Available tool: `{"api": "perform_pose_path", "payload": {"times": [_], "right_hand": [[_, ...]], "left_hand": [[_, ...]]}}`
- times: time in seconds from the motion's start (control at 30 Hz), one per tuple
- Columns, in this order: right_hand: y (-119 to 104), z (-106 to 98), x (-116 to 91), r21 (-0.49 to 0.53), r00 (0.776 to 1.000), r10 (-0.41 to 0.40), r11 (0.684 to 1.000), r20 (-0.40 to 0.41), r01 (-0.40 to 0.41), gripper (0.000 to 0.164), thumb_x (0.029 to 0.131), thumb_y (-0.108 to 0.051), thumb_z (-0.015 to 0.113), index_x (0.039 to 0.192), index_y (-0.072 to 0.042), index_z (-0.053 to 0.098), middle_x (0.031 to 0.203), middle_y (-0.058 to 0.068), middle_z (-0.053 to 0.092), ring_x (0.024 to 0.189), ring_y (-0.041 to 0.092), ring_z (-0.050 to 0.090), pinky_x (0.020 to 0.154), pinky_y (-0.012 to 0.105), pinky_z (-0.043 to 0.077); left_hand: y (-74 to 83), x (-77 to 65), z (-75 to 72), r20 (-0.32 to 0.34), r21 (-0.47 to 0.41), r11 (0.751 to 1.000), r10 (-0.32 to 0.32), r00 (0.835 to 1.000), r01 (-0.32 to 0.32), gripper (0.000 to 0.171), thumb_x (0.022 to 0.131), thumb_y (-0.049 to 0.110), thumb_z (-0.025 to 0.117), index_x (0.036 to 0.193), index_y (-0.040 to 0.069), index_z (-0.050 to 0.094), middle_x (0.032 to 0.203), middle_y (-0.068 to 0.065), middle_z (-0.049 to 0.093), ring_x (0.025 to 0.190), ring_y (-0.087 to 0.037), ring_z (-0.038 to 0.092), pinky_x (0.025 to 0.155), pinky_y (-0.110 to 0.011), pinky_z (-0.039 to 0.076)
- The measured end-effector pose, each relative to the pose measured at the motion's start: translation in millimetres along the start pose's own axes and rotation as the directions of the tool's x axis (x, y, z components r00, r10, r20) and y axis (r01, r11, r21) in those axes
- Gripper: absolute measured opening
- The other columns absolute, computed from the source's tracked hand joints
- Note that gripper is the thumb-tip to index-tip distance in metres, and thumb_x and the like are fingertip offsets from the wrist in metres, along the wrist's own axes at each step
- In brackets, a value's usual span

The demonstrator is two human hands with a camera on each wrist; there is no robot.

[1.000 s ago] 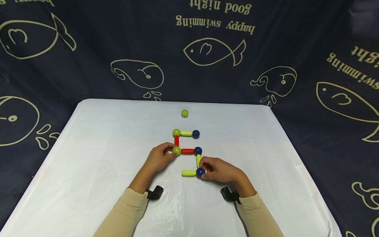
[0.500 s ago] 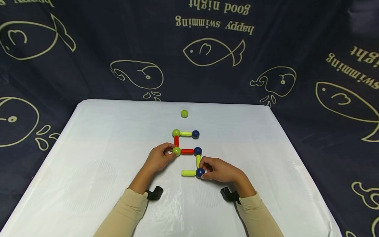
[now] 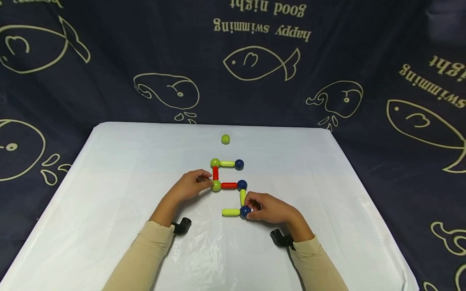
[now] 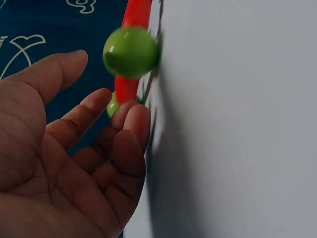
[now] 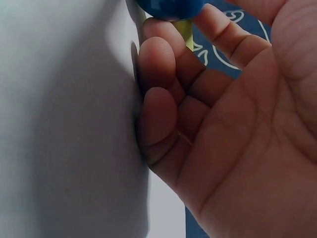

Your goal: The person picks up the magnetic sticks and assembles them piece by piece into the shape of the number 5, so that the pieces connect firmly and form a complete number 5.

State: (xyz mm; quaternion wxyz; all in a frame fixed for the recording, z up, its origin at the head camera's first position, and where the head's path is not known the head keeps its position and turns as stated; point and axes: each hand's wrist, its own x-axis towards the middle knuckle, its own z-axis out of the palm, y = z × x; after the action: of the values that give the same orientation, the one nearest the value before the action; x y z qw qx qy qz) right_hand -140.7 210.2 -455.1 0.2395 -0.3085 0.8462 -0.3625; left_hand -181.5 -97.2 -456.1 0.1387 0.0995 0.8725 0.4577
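A flat chain of magnetic rods and balls [image 3: 229,185] lies mid-table, red and yellow-green rods joined by green and blue balls. My left hand [image 3: 205,178] hovers just left of the middle green ball [image 3: 216,186]. In the left wrist view its fingers [image 4: 99,101] are loosely spread and stand apart from that green ball [image 4: 131,52]. My right hand [image 3: 249,208] pinches the lowest blue ball [image 3: 245,211], which joins a yellow rod [image 3: 231,211] and an upright yellow rod [image 3: 242,197]. The right wrist view shows fingertips round the blue ball [image 5: 171,7].
A loose green ball [image 3: 225,139] sits alone farther back on the white table [image 3: 109,182]. A dark blue cloth with fish drawings [image 3: 255,64] hangs behind and around the table. Black wrist mounts [image 3: 182,224] show at both cuffs.
My left hand has let go of the middle green ball and drawn slightly back to the left, its fingers loosened. The right hand and the chain have stayed put.
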Motion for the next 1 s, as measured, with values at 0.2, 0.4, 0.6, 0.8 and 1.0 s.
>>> {"api": "perform_pose_path", "payload": {"times": [0.2, 0.4, 0.6, 0.8, 1.0], "right_hand": [[-0.7, -2.5, 0.4, 0.002, 1.0, 0.001, 1.0, -0.005, -0.001, 0.022, 0.091, -0.015, 0.074, 0.105, -0.018, 0.057, 0.084, -0.005, 0.055, 0.078, 0.012, 0.053, 0.068, 0.027, 0.045], [-0.3, 0.6, -0.1, 0.007, 1.0, 0.011, 1.0, 0.0, -0.011, 0.023, 0.09, -0.016, 0.074, 0.105, -0.019, 0.057, 0.084, -0.005, 0.055, 0.078, 0.012, 0.053, 0.068, 0.027, 0.045], [0.2, 1.7, -0.5, 0.015, 1.0, 0.014, 1.0, -0.008, -0.014, 0.024, 0.089, -0.014, 0.075, 0.104, -0.018, 0.057, 0.083, -0.005, 0.055, 0.076, 0.012, 0.052, 0.067, 0.026, 0.044], [1.8, 2.2, 0.4, 0.021, 1.0, 0.012, 1.0, -0.006, -0.012, 0.025, 0.089, -0.015, 0.076, 0.105, -0.018, 0.057, 0.083, -0.004, 0.055, 0.076, 0.012, 0.053, 0.067, 0.026, 0.044], [2.1, 0.8, -1.2, 0.015, 1.0, 0.007, 1.0, -0.01, -0.007, 0.025, 0.089, -0.015, 0.076, 0.104, -0.018, 0.057, 0.082, -0.005, 0.055, 0.075, 0.011, 0.052, 0.066, 0.025, 0.044]], "left_hand": [[14.5, 29.9, -23.8, -0.007, 0.069, 0.997, 0.033, 0.999, -0.032, 0.034, 0.095, 0.027, 0.066, 0.123, 0.006, 0.065, 0.111, -0.008, 0.065, 0.094, -0.022, 0.065, 0.074, -0.035, 0.051], [22.2, 65.1, -27.6, -0.038, 0.152, 0.986, 0.075, 0.996, -0.069, 0.036, 0.094, 0.026, 0.066, 0.124, 0.006, 0.065, 0.113, -0.009, 0.065, 0.099, -0.025, 0.063, 0.08, -0.038, 0.05], [28.2, 101.6, -24.6, -0.036, 0.208, 0.973, 0.106, 0.994, -0.096, 0.037, 0.094, 0.024, 0.066, 0.125, 0.004, 0.063, 0.116, -0.013, 0.064, 0.103, -0.027, 0.061, 0.088, -0.04, 0.049], [29.1, 132.6, -27.2, -0.039, 0.206, 0.975, 0.092, 0.995, -0.082, 0.039, 0.093, 0.02, 0.067, 0.128, 0.004, 0.061, 0.123, -0.017, 0.061, 0.108, -0.029, 0.058, 0.09, -0.042, 0.047], [29.1, 157.7, -24.2, -0.023, 0.236, 0.968, 0.089, 0.996, -0.081, 0.047, 0.092, 0.02, 0.069, 0.137, 0.009, 0.056, 0.132, -0.017, 0.054, 0.116, -0.031, 0.054, 0.096, -0.043, 0.045]]}}
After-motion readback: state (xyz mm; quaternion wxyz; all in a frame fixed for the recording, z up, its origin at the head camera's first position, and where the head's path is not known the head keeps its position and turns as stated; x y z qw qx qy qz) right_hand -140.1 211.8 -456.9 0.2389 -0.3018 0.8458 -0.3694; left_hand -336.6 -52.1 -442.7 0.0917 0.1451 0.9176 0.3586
